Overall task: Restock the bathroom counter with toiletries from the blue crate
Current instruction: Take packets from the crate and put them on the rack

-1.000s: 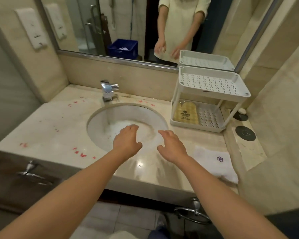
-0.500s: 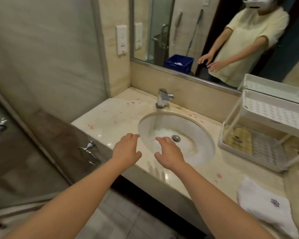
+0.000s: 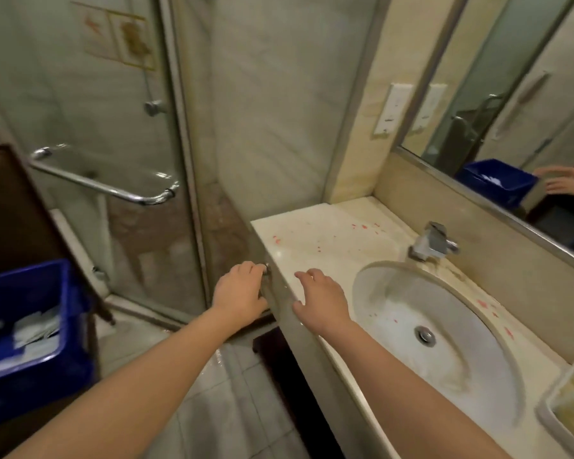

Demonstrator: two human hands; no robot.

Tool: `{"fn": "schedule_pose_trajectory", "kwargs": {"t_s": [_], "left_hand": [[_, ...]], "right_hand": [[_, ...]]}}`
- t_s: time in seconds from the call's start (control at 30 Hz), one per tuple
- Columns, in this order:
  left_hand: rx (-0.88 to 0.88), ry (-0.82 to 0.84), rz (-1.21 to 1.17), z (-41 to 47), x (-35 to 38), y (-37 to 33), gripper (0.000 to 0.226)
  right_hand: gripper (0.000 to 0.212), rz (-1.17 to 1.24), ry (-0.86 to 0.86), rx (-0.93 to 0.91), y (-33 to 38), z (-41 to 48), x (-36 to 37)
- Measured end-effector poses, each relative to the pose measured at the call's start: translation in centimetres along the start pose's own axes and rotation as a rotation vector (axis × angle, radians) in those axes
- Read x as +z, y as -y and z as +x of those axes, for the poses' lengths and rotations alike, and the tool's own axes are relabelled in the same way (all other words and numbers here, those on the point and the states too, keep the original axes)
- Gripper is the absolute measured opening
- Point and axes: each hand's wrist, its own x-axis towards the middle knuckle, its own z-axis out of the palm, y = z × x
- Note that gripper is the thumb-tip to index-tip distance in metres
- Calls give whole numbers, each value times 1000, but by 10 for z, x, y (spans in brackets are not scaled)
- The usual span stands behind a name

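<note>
change: your view swings left from half a second ago, so the blue crate (image 3: 70,293) comes into the lower left of the frame and the white rack (image 3: 544,412) slides to the lower right corner. your hands hold the same side-by-side pose.
left hand (image 3: 239,289): centre of the frame, in front of the near left corner of the counter (image 3: 318,236), fingers loosely curled, nothing in it.
right hand (image 3: 322,298): just right of the left hand, over the counter's front edge, fingers relaxed and spread, empty.
crate: lower left, beside the glass shower door (image 3: 80,94), cut off by the frame edge.
toiletries (image 3: 30,329): pale packets lying in the crate's bottom, too blurred to tell apart.
key relation: the crate lies left of and below both hands, well apart from them. your left hand is the nearer one, and your right would have to cross your body.
long axis: cannot tell, since too much of the crate is out of frame.
landing spot: bare marble between the counter's left corner and the sink (image 3: 478,392), close to your right hand.
likely next move: reach left and down with your left hand.
</note>
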Motion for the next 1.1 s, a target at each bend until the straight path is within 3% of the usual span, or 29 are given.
{"fn": "schedule_pose_trajectory", "kwargs": {"t_s": [0.37, 0.83, 1.1], "left_hand": [[-398, -46, 20, -57, 2, 44, 67], [-749, -138, -25, -162, -7, 93, 67], [-836, -155, -38, -203, -18, 149, 64]], "right_hand": [[61, -37, 131, -363, 48, 30, 25], [61, -47, 257, -762, 147, 19, 57], [61, -56, 276, -851, 230, 8, 78]]}}
